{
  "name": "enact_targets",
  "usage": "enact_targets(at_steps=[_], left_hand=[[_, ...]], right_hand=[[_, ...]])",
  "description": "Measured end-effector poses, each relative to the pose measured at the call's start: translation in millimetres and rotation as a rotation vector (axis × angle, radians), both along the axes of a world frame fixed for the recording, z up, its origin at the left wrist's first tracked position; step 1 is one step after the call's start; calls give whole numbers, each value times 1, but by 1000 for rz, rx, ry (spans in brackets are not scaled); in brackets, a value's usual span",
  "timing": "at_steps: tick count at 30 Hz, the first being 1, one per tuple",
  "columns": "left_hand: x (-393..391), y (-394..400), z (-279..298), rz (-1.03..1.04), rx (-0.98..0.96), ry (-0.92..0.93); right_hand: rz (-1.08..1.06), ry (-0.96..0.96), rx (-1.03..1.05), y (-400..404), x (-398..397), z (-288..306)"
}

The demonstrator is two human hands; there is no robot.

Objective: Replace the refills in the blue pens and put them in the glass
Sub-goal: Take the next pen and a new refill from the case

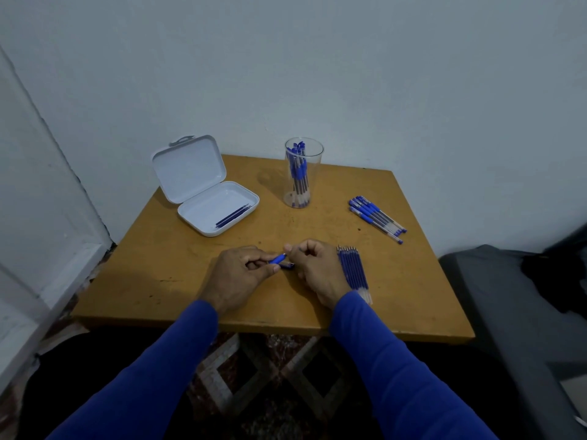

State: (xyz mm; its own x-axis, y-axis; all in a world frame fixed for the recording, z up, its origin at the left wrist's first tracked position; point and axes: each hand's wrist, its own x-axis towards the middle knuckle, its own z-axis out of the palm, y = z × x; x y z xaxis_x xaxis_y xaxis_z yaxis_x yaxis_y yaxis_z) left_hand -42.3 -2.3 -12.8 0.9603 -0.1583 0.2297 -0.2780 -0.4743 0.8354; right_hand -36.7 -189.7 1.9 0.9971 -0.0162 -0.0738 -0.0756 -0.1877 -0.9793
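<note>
I see the left hand point(236, 270) and right hand point(313, 268) both pinching one blue pen point(279, 258) at frame center, likely pulling it apart, refills point(353, 269) beside, glass point(301, 173) waiting above.

The scene is dim and evenly lit, with a cool bluish cast over the wall point(317, 58). Soft shadows lie left of the glass point(303, 173) and under the hands on the table point(413, 281). The bottom of the frame falls nearly black. Wide-angle distortion bends lines at the left edge. The centre is reasonably sharp; corners are softer.
</note>
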Motion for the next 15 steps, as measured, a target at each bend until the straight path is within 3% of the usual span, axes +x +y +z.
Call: enact_targets(at_steps=[6,11,15], left_hand=[[3,1,-2,3,28,5],[3,2,-4,1,47,-2],[3,1,-4,3,50,-6]], right_hand=[[89,28,117,-8,1,1],[19,-16,-5,-1,-1,0],[98,4,54,-7,-1,2]])
